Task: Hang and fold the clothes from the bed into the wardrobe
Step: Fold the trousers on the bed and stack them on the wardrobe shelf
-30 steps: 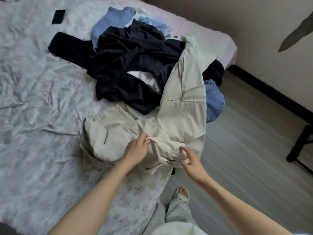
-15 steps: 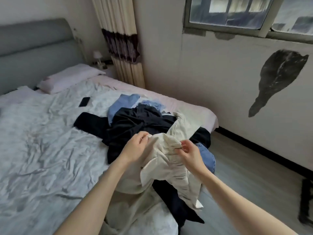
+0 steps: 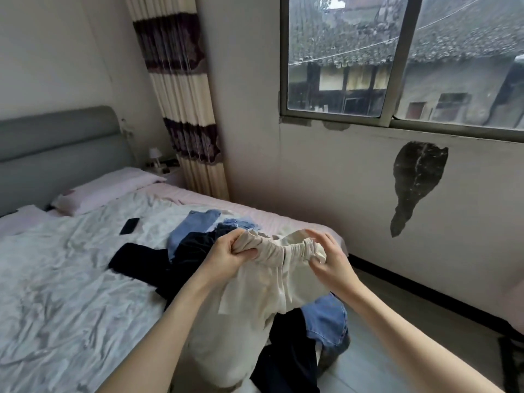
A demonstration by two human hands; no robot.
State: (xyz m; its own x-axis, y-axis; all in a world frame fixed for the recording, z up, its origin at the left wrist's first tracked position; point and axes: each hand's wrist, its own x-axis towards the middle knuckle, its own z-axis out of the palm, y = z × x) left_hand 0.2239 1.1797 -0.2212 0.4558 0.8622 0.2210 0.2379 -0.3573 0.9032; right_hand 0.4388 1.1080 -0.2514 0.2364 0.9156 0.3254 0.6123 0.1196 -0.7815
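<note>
While both hands grip its gathered elastic waistband, left hand (image 3: 226, 258) bunching fabric, right hand (image 3: 330, 260) apparently pinching, cream trousers (image 3: 255, 307) hang above the bed (image 3: 56, 279); clothes pile (image 3: 192, 251) at ten o'clock.

Both hands hold cream trousers (image 3: 263, 285) up by the gathered elastic waistband: the left hand (image 3: 226, 258) grips one bunched end, the right hand (image 3: 329, 260) pinches the other. The legs hang down over a heap of dark clothes (image 3: 195, 248) and blue jeans (image 3: 326, 319) on the bed (image 3: 65, 293). A black phone (image 3: 129, 226) lies on the rumpled sheet.
</note>
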